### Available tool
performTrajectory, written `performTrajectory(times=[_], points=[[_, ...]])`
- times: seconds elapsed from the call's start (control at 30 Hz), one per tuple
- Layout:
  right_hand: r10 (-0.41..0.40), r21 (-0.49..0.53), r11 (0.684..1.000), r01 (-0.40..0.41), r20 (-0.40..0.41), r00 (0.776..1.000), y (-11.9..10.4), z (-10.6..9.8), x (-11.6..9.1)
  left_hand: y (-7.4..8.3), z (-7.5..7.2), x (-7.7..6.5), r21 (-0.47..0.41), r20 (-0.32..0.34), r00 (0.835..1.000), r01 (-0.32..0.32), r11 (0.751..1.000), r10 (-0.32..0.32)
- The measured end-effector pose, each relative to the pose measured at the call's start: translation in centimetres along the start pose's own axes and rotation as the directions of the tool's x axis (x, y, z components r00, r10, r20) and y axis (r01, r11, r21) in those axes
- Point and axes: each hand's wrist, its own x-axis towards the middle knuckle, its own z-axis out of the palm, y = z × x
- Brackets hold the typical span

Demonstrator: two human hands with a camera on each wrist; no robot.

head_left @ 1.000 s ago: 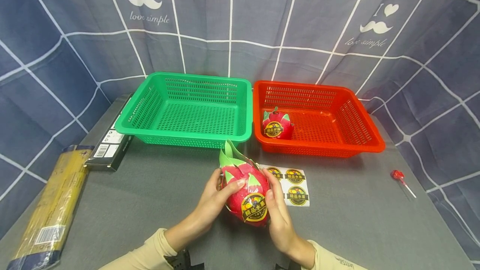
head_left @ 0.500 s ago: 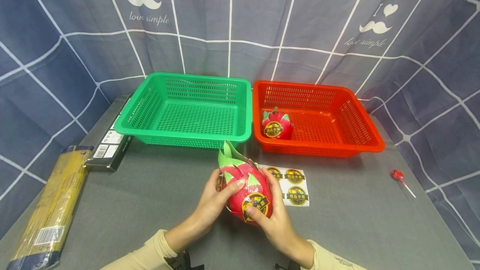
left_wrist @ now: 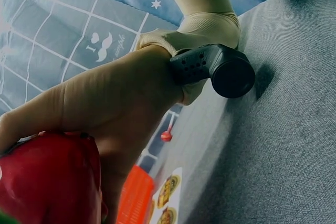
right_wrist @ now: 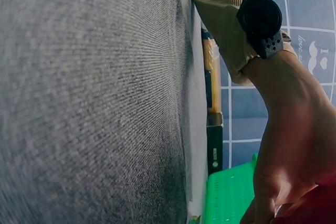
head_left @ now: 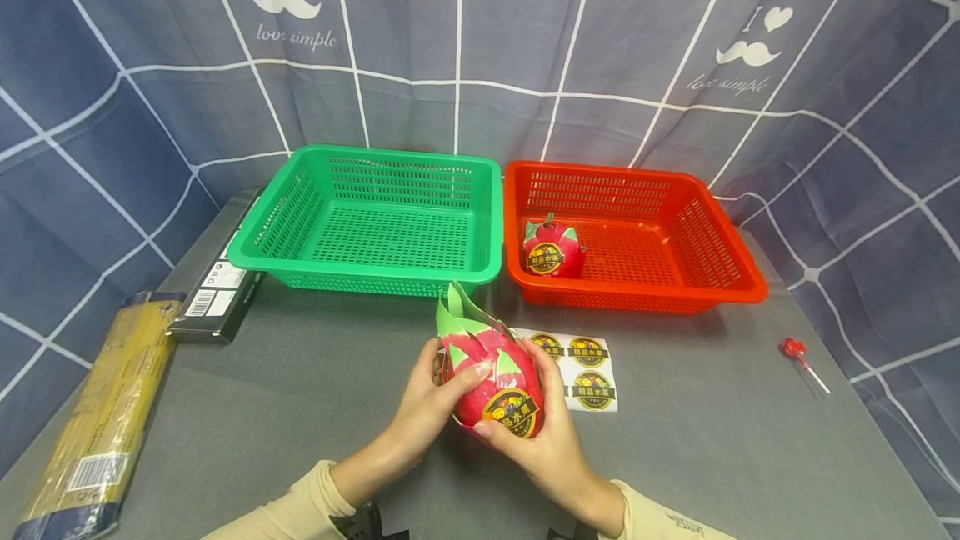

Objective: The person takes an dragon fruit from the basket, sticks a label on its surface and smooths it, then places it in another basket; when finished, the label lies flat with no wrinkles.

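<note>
In the head view a dragon fruit (head_left: 487,352) with green leaf tips is held between both hands over the grey table. My left hand (head_left: 427,398) grips its left side, thumb across the front. The right hand (head_left: 551,440) grips the right side, its thumb at the lower edge of a round black-and-gold sticker (head_left: 517,411) on the fruit. Just right of the hands lies a white sheet of matching stickers (head_left: 592,390), partly covered. The left wrist view shows the right hand (left_wrist: 113,95) against the red fruit (left_wrist: 50,179); in the right wrist view the left hand (right_wrist: 289,145) is seen.
A green basket (head_left: 367,280) and a red basket (head_left: 622,298) stand side by side behind. A stickered dragon fruit (head_left: 566,248) sits in the red one. On the left lie a black box (head_left: 232,319) and a yellow package (head_left: 112,407); a lollipop (head_left: 793,348) lies right.
My right thumb has moved from the fruit's right side across the sticker to its lower left edge. The left hand keeps its grip; the fruit has barely moved.
</note>
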Motion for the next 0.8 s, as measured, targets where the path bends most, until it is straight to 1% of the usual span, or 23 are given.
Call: performTrajectory(times=[0.1,0.17,0.2,0.3,0.43,0.53,0.6,0.67,0.77,0.8], points=[[-0.047,-0.018,0.999,0.047,0.003,0.999,0.2,0.0,0.0,-1.0,-0.1,0.2,0.004,0.006,0.998,-0.058,0.998,0.058],[-0.079,-0.031,0.996,0.079,0.001,0.997,0.4,0.1,-0.1,-1.8,-0.2,0.4,0.003,0.018,0.997,-0.070,0.998,0.070],[-0.087,-0.030,0.996,0.087,0.000,0.996,0.4,0.1,-0.1,-1.9,-0.2,0.5,-0.003,0.019,0.998,-0.064,0.998,0.065],[-0.086,-0.024,0.996,0.086,-0.004,0.996,0.4,0.1,-0.3,-1.5,-0.1,0.4,-0.007,0.024,0.999,-0.033,0.999,0.033],[-0.056,-0.048,0.997,0.056,0.004,0.998,0.2,0.0,-0.1,0.0,0.1,-0.1,-0.009,0.009,1.000,-0.026,1.000,0.026],[-0.021,-0.037,0.999,0.024,0.058,0.998,-0.1,-0.4,0.1,0.7,0.0,-0.3,-0.013,0.003,1.000,-0.031,0.999,0.031],[-0.025,-0.011,1.000,0.027,0.112,0.993,-0.3,-0.8,0.4,0.9,-0.1,-0.3,-0.011,0.004,0.999,-0.035,0.999,0.035],[-0.028,-0.009,1.000,0.030,0.161,0.987,-0.5,-1.4,0.7,1.0,-0.3,-0.3,-0.011,0.009,0.999,-0.039,0.999,0.039],[-0.070,-0.074,0.993,0.087,0.207,0.976,-0.8,-2.1,1.2,1.1,-0.4,-0.2,-0.004,0.022,0.999,-0.043,0.999,0.043],[-0.073,-0.103,0.990,0.097,0.218,0.973,-0.9,-2.3,1.3,1.1,-0.4,-0.2,0.002,0.027,0.999,-0.046,0.999,0.046]])
